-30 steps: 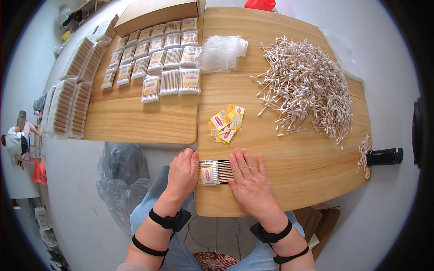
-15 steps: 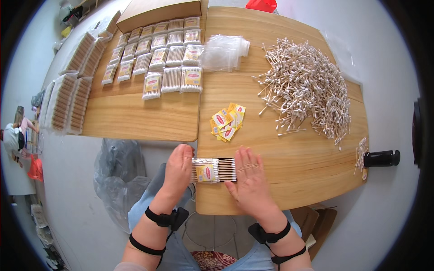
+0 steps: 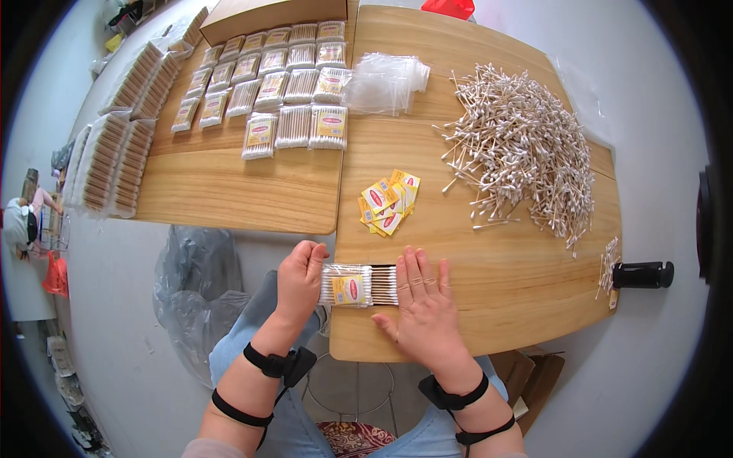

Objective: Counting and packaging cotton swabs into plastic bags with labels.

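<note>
While rows of clear swab packs with yellow-red labels fill the far-left board, yellow label cards lie mid-table; nearest, the left hand pinches the swab packet at the table edge, right hand flat, fingers spread, pressing its swabs.

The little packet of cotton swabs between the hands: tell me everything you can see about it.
The packet of cotton swabs is a clear plastic sleeve holding a flat row of pale-stemmed, white-tipped swabs, with a yellow label card showing a red oval on its face. It lies flat at the near edge of the wooden table, long side left to right. The left hand grips its left end; the right hand lies flat over its right end, fingers spread.
</note>
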The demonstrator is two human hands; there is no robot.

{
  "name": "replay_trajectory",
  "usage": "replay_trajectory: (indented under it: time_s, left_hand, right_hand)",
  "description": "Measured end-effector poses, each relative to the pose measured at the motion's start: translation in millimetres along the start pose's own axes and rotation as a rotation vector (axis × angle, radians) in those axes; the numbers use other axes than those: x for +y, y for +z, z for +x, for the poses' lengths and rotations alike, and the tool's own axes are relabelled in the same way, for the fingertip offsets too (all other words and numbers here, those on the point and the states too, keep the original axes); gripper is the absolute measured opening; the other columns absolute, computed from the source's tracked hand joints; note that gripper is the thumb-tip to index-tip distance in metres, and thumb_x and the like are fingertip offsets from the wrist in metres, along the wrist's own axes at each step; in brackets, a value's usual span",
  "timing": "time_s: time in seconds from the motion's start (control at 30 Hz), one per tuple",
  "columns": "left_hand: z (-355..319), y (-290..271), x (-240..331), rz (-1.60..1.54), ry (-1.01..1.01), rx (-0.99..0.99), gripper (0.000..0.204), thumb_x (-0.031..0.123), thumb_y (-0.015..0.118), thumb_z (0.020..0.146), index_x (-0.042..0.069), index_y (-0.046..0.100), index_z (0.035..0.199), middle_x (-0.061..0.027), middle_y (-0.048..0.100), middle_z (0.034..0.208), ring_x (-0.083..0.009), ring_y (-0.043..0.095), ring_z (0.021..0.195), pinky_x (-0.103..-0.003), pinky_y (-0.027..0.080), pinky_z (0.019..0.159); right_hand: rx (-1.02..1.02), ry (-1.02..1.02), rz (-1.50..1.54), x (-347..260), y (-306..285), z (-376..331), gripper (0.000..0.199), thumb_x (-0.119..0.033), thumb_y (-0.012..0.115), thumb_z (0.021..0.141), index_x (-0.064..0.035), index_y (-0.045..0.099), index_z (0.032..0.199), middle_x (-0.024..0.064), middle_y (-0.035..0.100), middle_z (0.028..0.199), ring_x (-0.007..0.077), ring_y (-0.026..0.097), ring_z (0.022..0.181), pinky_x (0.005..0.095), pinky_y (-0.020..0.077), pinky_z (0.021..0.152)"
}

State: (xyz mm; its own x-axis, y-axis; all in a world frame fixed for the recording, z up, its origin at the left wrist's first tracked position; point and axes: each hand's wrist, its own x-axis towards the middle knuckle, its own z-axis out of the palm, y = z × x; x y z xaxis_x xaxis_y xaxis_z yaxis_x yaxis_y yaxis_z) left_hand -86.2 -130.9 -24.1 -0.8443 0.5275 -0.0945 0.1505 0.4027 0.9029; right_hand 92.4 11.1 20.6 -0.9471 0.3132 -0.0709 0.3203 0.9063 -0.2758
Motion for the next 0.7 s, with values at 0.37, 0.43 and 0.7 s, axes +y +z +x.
replay_trajectory:
  time_s: [0.37,0.43,0.7]
  left_hand:
    - [-2.1,4.0,2.6,-0.034,0.021,0.031,0.026,0.023,0.056,0.107,0.001,0.061,0.094,-0.0023,0.06,0.08,-0.01,0.051,0.074,-0.026,0.044,0.068]
    - [-2.6,5.1,2.2,-0.042,0.023,0.037,0.026,0.022,0.056,0.107,0.001,0.061,0.093,-0.0023,0.06,0.08,-0.0101,0.051,0.075,-0.026,0.044,0.068]
    - [-1.5,8.7,-2.1,-0.057,0.134,0.103,0.022,0.02,0.058,0.105,0.001,0.063,0.096,-0.0095,0.064,0.077,-0.0168,0.053,0.067,-0.031,0.047,0.064]
  right_hand:
    - [-0.018,-0.024,0.028,-23.8,5.9,11.1,0.105,-0.06,0.069,0.082,0.0085,0.032,0.153,0.0229,0.027,0.163,0.0338,0.019,0.155,0.059,0.0058,0.125]
    - [-0.019,-0.026,0.024,-26.4,6.8,12.5,0.106,-0.061,0.069,0.082,0.0087,0.032,0.153,0.0231,0.027,0.163,0.0339,0.019,0.155,0.0588,0.006,0.125]
    - [-0.02,-0.019,0.065,-29.9,4.6,16.4,0.105,-0.061,0.069,0.083,0.0095,0.033,0.152,0.0237,0.029,0.162,0.0346,0.02,0.155,0.0576,0.0083,0.125]
